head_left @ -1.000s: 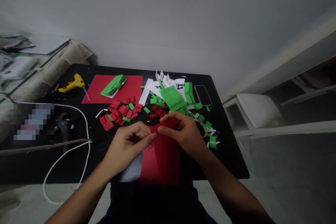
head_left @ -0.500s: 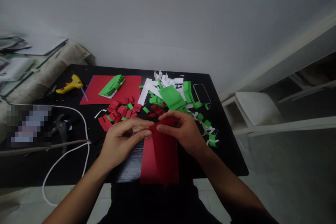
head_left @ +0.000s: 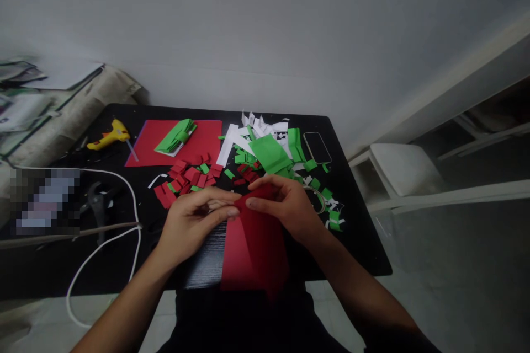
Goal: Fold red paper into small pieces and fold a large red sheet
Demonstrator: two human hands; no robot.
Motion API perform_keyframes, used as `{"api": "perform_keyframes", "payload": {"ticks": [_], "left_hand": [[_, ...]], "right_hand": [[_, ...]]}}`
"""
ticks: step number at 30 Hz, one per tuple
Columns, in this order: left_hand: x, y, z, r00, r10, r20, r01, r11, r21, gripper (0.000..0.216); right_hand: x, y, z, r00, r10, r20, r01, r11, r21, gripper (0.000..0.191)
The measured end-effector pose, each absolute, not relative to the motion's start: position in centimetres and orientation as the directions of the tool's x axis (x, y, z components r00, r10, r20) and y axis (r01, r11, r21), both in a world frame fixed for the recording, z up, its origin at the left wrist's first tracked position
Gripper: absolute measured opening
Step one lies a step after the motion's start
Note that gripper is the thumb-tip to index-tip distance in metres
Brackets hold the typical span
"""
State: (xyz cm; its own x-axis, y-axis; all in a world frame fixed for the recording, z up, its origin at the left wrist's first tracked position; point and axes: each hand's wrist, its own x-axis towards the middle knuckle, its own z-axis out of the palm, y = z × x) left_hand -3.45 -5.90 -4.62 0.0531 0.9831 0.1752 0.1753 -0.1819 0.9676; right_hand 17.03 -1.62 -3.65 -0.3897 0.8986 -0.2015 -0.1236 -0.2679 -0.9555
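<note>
A red paper sheet (head_left: 254, 253) hangs from my two hands over the near edge of the black table (head_left: 364, 231), with a lengthwise crease down it. My left hand (head_left: 194, 223) pinches its top left corner, fingers closed. On the top right edge my right hand (head_left: 285, 204) grips with thumb and fingers. Just beyond my hands lie several small cut red and green paper pieces (head_left: 190, 176).
A flat red sheet (head_left: 207, 140) with a folded green stack (head_left: 176, 136) lies at the back. A yellow glue gun (head_left: 108, 135), a white cable (head_left: 124, 193), black pliers (head_left: 98, 205), green and white scraps (head_left: 269, 149) and a phone (head_left: 317, 147) are on the table. A white chair (head_left: 403, 174) stands to the right.
The lower part of the red sheet has swung slightly right and its fold has shifted. My hands have stayed at its top edge, moving a little left.
</note>
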Motion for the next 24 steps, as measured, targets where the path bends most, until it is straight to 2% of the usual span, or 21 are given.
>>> {"api": "perform_keyframes", "payload": {"ticks": [11, 14, 16, 24], "left_hand": [[-3.1, -5.9, -4.7, 0.045, 0.987, 0.154, 0.143, -0.159, 0.977, 0.02], [-2.7, -5.9, -4.8, 0.081, 0.989, 0.127, 0.185, -0.14, 0.973, 0.009], [-2.5, -5.9, -4.9, 0.102, 0.989, 0.109, 0.226, -0.129, 0.966, 0.013], [-2.9, -6.2, -4.9, 0.075, 0.988, 0.136, 0.285, -0.152, 0.946, 0.017]], "right_hand": [[17.1, -1.5, -4.1, -0.373, 0.914, -0.157, -0.111, -0.212, -0.971, 0.027], [17.0, -1.5, -4.1, -0.353, 0.926, -0.131, -0.066, -0.164, -0.984, 0.027], [17.1, -1.5, -4.1, -0.346, 0.93, -0.121, -0.041, -0.144, -0.989, 0.028], [18.1, -0.8, -4.3, -0.315, 0.929, -0.192, -0.07, -0.225, -0.972, 0.023]]}}
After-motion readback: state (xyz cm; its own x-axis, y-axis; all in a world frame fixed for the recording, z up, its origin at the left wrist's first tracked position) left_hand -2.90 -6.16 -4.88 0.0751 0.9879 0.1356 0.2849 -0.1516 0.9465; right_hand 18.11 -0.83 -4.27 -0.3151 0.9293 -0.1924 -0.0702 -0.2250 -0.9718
